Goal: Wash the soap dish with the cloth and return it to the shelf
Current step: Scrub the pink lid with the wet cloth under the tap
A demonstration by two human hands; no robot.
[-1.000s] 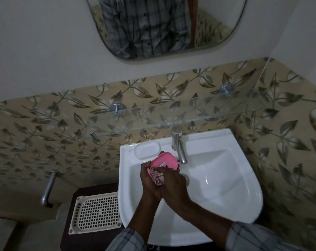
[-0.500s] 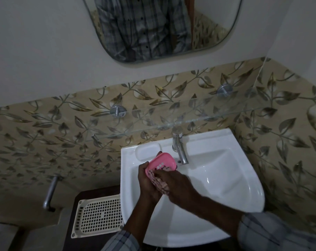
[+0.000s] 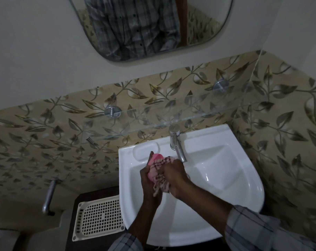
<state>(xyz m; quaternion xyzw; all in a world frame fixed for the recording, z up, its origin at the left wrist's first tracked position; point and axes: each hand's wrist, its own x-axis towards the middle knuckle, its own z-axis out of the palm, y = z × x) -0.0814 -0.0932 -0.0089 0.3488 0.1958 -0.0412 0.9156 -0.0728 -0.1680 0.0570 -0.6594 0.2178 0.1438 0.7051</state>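
Ok so your left hand [image 3: 148, 180] is curled round the pink soap dish [image 3: 155, 158], holding it on edge over the white sink [image 3: 235, 178]. Your right hand [image 3: 175, 175] has the checked cloth [image 3: 160, 178] bunched in its fingers and pressed right against the dish, so only the dish's top end and a sliver of its left side peek out. Both hands sit over the left half of the basin. The chrome tap [image 3: 177, 147] is just off at 1 o'clock from them, and the moulded soap recess [image 3: 146, 151] in the rim is at 11 o'clock. The glass shelf [image 3: 171, 122] runs along the wall at 12 o'clock, above the tap, on round metal mounts. Down at 8 o'clock a cream mesh tray [image 3: 99, 217] lies on a dark stand [image 3: 92, 193] right beside the sink, and a metal handle [image 3: 48, 193] sticks out further over at 9 o'clock. Leaf-patterned tiles [image 3: 45, 142] cover the lower wall, and a mirror [image 3: 153, 24] up top shows your plaid shirt.
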